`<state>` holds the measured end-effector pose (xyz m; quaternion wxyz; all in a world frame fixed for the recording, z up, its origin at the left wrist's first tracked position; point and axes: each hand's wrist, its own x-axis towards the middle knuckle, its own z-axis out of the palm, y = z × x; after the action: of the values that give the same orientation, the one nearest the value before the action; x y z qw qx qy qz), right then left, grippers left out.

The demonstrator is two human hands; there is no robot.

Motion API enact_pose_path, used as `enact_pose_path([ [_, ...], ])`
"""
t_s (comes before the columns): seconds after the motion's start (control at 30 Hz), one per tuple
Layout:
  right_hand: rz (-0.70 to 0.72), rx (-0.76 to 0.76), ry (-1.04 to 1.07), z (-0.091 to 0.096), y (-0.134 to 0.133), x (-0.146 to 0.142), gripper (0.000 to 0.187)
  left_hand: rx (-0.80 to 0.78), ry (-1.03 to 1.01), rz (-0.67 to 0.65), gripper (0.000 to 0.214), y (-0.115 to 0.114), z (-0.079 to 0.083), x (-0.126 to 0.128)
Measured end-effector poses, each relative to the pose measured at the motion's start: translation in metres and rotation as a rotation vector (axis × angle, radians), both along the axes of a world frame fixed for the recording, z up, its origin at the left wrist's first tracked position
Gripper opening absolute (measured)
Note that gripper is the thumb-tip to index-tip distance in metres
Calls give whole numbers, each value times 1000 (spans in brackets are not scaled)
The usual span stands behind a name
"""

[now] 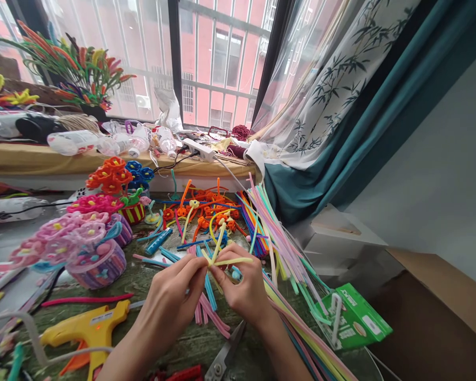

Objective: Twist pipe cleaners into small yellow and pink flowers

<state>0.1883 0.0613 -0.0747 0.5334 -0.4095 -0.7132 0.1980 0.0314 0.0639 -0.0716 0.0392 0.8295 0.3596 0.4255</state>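
Note:
My left hand (178, 288) and my right hand (241, 283) meet over the middle of the table, pinching pale yellow pipe cleaners (221, 241) where the pieces cross. One end points up and another sticks out to the right over my right fingers. Both hands are closed on the crossing, and my fingertips hide how the pieces are joined. Below the hands lie loose pink pipe cleaners (216, 320) and blue ones (210, 292). Scissors (226, 352) rest close to my right wrist. A yellow glue gun (89, 325) lies left of my left forearm.
Pipe cleaner flower pots (97, 264) stand at the left. Orange pipe cleaner pieces (210, 211) are heaped at the back. Long pastel pipe cleaners (285, 238) and a green box (355, 317) lie at the right. Plastic bottles (75, 143) line the windowsill.

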Motion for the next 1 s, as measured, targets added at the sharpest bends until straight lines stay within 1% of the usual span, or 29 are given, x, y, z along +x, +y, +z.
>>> enact_pose_path([
  [0.13, -2, 10, 2, 0, 0, -1, 14, 3, 14, 19, 13, -1, -1, -1],
  [0.2, 29, -26, 45, 0, 1, 1, 14, -13, -11, 12, 13, 0, 0, -2],
  [0.27, 112, -138, 135, 0, 4, 7, 16, -32, -68, 5, 12, 1, 2, -3],
  [0.3, 166, -225, 198, -1, 6, 10, 19, -48, -100, 4, 12, 2, 4, -3],
  [0.37, 290, -427, 348, -1, 8, 15, 32, -99, -163, 2, 11, 2, 7, -4],
  [0.43, 385, -535, 465, -2, 9, 16, 39, -182, -234, -13, 11, 2, 11, -4],
  [0.5, 490, -613, 542, -5, 9, 15, 41, -293, -311, -52, 10, 1, 13, -4],
  [0.57, 577, -722, 620, -9, 10, 12, 43, -417, -415, -87, 9, 0, 12, -4],
  [0.6, 582, -783, 672, -11, 10, 10, 45, -480, -479, -94, 8, 0, 11, -5],
  [0.63, 552, -834, 726, -14, 12, 10, 47, -539, -551, -92, 8, -1, 10, -5],
  [0.67, 476, -865, 768, -17, 13, 10, 49, -593, -626, -84, 9, -1, 9, -6],
  [0.73, 283, -877, 795, -21, 17, 11, 52, -692, -773, -77, 14, -1, 8, -6],
  [0.77, 219, -882, 777, -22, 18, 11, 53, -739, -850, -84, 18, -1, 8, -6],
  [0.8, 196, -890, 743, -22, 18, 11, 53, -789, -928, -99, 22, -1, 9, -5],
  [0.83, 218, -899, 700, -21, 18, 11, 53, -839, -1005, -119, 25, -1, 10, -4],
  [0.9, 362, -897, 618, -17, 14, 7, 54, -952, -1127, -161, 28, -1, 12, -1],
  [0.97, 515, -824, 625, -12, 9, 1, 59, -1061, -1175, -209, 31, -1, 13, 3],
  [1.0, 560, -788, 654, -9, 6, -2, 61, -1103, -1165, -230, 32, -1, 13, 5],
])
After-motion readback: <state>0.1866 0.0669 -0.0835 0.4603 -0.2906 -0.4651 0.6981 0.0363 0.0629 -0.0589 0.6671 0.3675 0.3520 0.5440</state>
